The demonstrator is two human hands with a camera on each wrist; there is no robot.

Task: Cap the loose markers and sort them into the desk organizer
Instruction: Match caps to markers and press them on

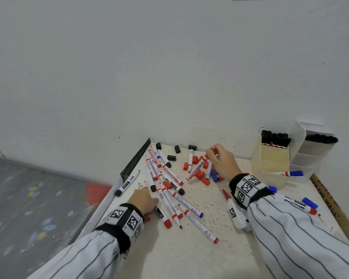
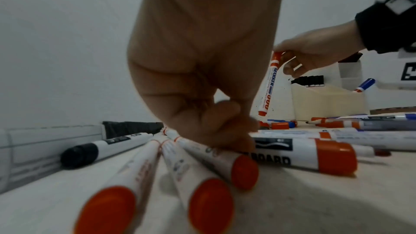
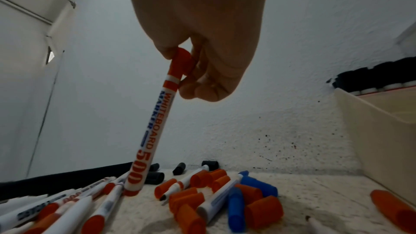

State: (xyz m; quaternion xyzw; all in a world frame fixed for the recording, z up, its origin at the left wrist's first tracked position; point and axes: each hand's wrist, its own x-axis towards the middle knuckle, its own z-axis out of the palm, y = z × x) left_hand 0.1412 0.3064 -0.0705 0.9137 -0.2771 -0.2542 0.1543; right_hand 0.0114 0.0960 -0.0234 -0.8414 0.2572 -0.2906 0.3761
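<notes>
Two hands are low over the table [image 1: 189,258]. I see my right hand [image 1: 222,161] raised near the back wall, fingertips pinching the red cap end of a red whiteboard marker [image 3: 155,131], which hangs steeply with its lower end touching the table among loose red caps [image 3: 186,200]. My left hand [image 1: 144,199] reaches down at the table's left edge, fingers curled onto the barrels of red markers [image 2: 202,184] lying there; I cannot tell whether it grips one. At the right stands the desk organizer [image 1: 270,168], holding black-capped markers.
</notes>
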